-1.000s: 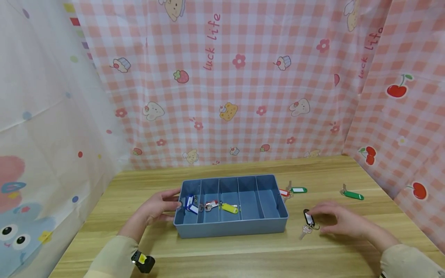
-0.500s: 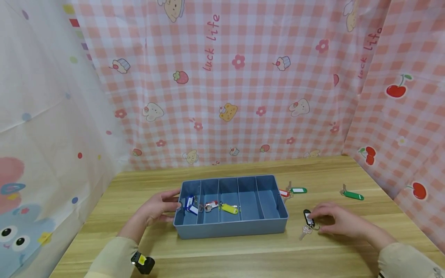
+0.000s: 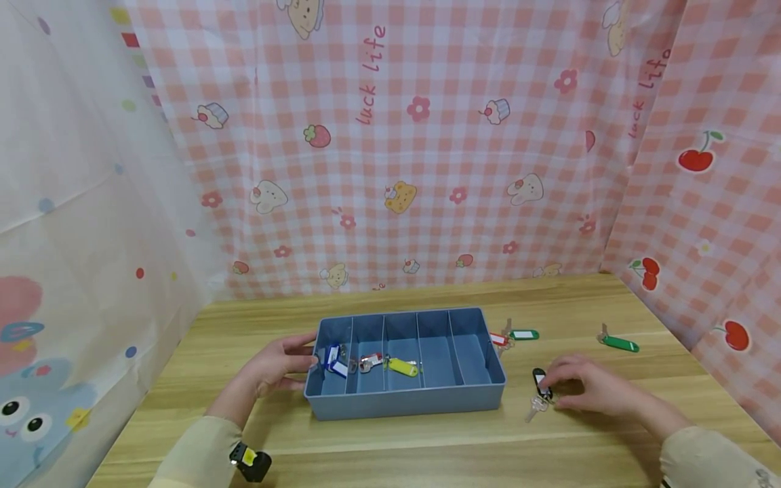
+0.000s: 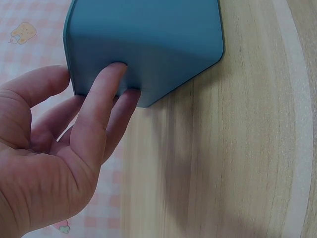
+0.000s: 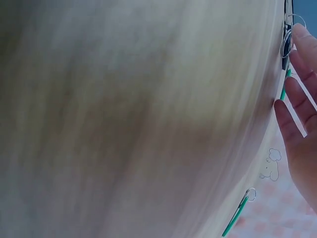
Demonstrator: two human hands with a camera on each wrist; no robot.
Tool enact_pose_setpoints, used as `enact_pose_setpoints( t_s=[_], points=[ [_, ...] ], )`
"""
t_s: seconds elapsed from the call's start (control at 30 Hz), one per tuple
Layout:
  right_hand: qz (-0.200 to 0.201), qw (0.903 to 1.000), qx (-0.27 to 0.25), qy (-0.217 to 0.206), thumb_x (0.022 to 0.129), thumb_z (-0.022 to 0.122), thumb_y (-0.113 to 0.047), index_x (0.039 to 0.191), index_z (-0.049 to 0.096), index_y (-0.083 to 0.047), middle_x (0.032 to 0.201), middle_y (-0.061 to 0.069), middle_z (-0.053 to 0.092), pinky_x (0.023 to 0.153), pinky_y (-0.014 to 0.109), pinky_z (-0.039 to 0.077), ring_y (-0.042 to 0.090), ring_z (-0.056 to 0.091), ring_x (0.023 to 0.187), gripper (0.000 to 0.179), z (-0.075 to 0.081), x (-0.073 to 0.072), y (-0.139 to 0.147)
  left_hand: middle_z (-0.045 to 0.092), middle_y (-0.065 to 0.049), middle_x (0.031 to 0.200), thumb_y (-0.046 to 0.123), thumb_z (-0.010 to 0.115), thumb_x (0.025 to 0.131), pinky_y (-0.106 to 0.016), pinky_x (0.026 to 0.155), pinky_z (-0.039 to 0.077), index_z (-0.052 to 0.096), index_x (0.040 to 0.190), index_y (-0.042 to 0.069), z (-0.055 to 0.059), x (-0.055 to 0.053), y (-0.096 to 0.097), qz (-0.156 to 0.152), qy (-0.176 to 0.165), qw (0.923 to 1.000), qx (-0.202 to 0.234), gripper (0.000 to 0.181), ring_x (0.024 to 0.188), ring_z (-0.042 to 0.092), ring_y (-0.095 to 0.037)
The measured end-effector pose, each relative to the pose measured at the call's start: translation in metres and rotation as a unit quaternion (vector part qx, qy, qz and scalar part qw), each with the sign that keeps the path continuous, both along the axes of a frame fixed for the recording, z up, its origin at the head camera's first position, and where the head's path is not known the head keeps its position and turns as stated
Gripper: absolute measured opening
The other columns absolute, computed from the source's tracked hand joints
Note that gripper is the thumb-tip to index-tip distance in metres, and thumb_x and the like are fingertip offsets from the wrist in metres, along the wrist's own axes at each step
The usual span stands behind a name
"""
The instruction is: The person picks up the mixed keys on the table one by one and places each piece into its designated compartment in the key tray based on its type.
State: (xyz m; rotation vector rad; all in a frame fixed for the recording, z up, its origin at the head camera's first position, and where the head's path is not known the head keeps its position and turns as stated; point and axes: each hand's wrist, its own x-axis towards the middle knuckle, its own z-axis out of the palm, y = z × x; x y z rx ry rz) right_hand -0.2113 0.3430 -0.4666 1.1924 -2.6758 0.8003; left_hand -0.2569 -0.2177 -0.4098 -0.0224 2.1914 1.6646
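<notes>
A blue-grey tray (image 3: 407, 404) with several compartments stands mid-table. At its left end my left hand (image 3: 277, 366) holds on, the thumb at the rim and the other fingers against the outer wall, as the left wrist view shows. To the right of the tray lies a black key tag (image 3: 542, 381) with a key (image 3: 537, 407). My right hand (image 3: 601, 386) reaches over it, index fingertip on the tag and thumb beside its ring. In the right wrist view the fingers are spread and barely bent. Blue key tags (image 3: 334, 359), a red key tag (image 3: 372, 360) and a yellow key tag (image 3: 403, 366) lie inside the tray.
A green key tag (image 3: 525, 334) and a red-tagged key (image 3: 499, 338) lie just right of the tray. Farther right is another green key tag (image 3: 619, 343). A checked curtain (image 3: 427, 224) hangs along the table's back edge.
My right hand has edged slightly left, its thumb coming nearer the black tag's ring. The left hand and the tray have hardly moved.
</notes>
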Motion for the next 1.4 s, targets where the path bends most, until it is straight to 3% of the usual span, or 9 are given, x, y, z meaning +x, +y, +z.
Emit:
enact_pose_setpoints(
  t_s=[0.3,0.6,1.07,1.4],
  points=[
    [0.015,0.9996,-0.005,0.024,0.079,0.084,-0.018,0.100,0.076,-0.024,0.102,-0.008,0.066,0.080,0.029,0.050,0.011,0.056,0.096,0.023,-0.002,-0.003,-0.006,0.042,-0.033,0.145,0.002,0.062,0.095,-0.045,0.075,0.059,0.036,0.152,0.002,-0.001,0.000,0.000,-0.003,0.006,1.0000,-0.003,0.063,0.108,0.062,-0.032],
    [-0.007,1.0000,-0.006,0.002,0.082,0.081,-0.016,0.089,0.075,-0.029,0.096,-0.014,0.065,0.078,0.028,0.049,0.008,0.055,0.092,0.016,0.000,-0.002,-0.011,0.040,-0.033,0.146,0.001,0.062,0.095,-0.046,0.076,0.059,0.035,0.152,0.001,-0.001,-0.001,-0.001,-0.006,0.002,1.0000,0.007,0.063,0.107,0.062,-0.032],
    [-0.017,0.9991,-0.039,0.003,0.081,0.080,-0.009,0.088,0.074,-0.028,0.090,-0.017,0.065,0.073,0.025,0.049,0.004,0.056,0.086,0.020,0.001,-0.003,-0.011,0.040,-0.033,0.145,0.000,0.062,0.094,-0.049,0.079,0.058,0.035,0.152,0.001,-0.001,-0.001,-0.001,-0.003,0.000,1.0000,0.009,0.064,0.107,0.062,-0.032],
    [-0.031,0.9974,-0.060,-0.027,0.084,0.079,-0.010,0.087,0.075,-0.023,0.090,-0.012,0.066,0.073,0.026,0.049,0.006,0.055,0.086,0.014,0.008,-0.002,-0.010,0.040,-0.033,0.146,0.001,0.062,0.094,-0.048,0.079,0.058,0.035,0.152,0.002,-0.001,-0.001,0.000,-0.001,-0.003,1.0000,0.006,0.064,0.109,0.061,-0.032]
  ],
)
